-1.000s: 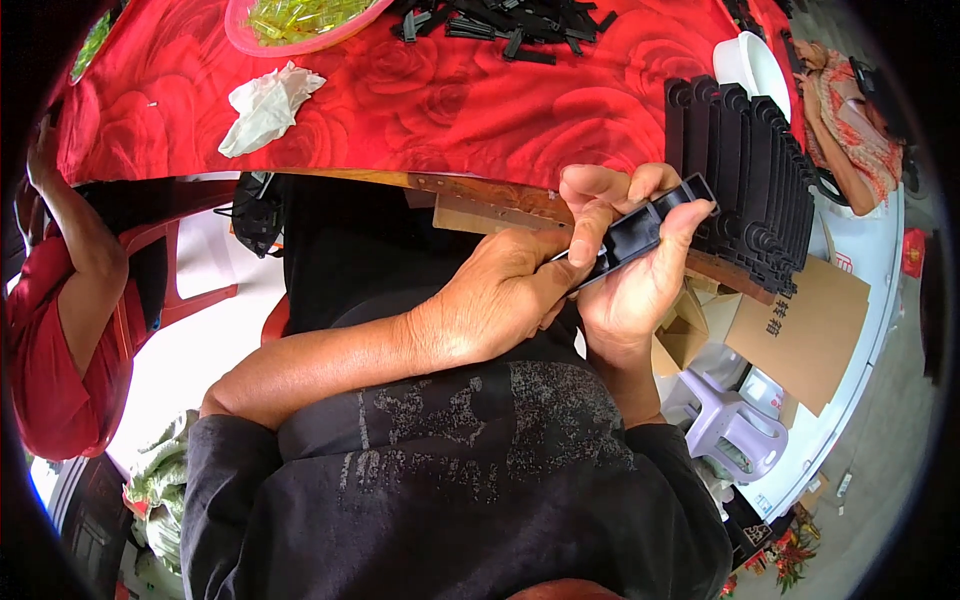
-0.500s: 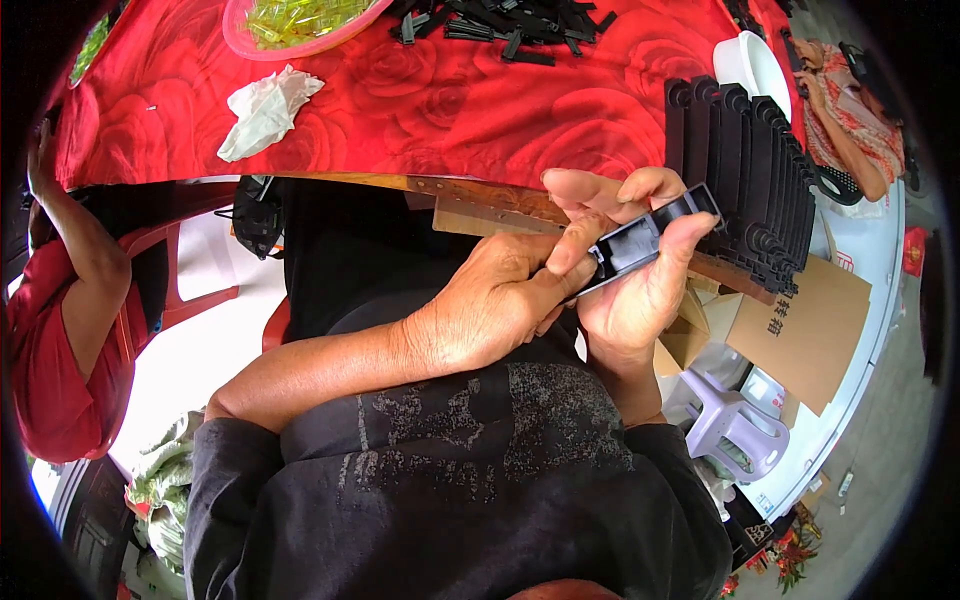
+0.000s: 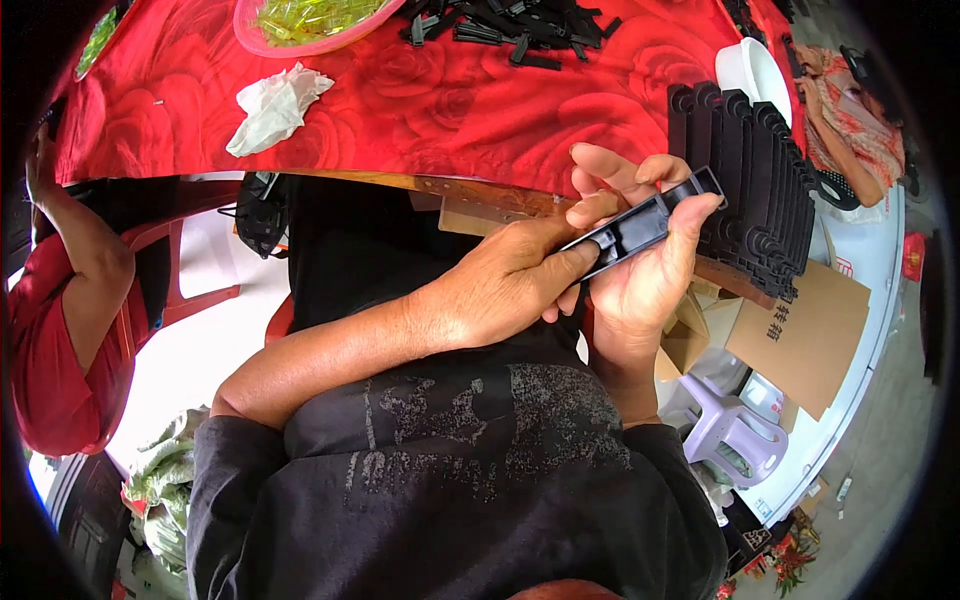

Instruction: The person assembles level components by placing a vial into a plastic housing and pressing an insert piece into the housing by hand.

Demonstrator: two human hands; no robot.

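Note:
A long, narrow black plastic housing (image 3: 640, 230) with open hollow compartments is held in front of me, just off the table's near edge. It slants up to the right. My right hand (image 3: 640, 275) cradles it from beneath, with the thumb along its near side and the fingers behind it. My left hand (image 3: 500, 280) grips the lower left end, its thumb pressed into the hollow there. Whether a small part lies under that thumb is hidden. Right beside my right hand, a row of long black plastic pieces (image 3: 740, 170) stands stacked on the table.
A red rose-patterned cloth (image 3: 420, 130) covers the table. On it are a pink bowl (image 3: 330, 48) of yellow-green clear pieces, small black parts (image 3: 510, 25), crumpled tissue (image 3: 278, 108) and a white bowl (image 3: 745, 72). Cardboard (image 3: 800, 330) and a purple stool (image 3: 740, 430) stand right; people sit at both sides.
My left hand has shifted slightly up and right. Its thumb now lies inside the housing's lower end, where the fingertips were together before. The housing has tipped a little.

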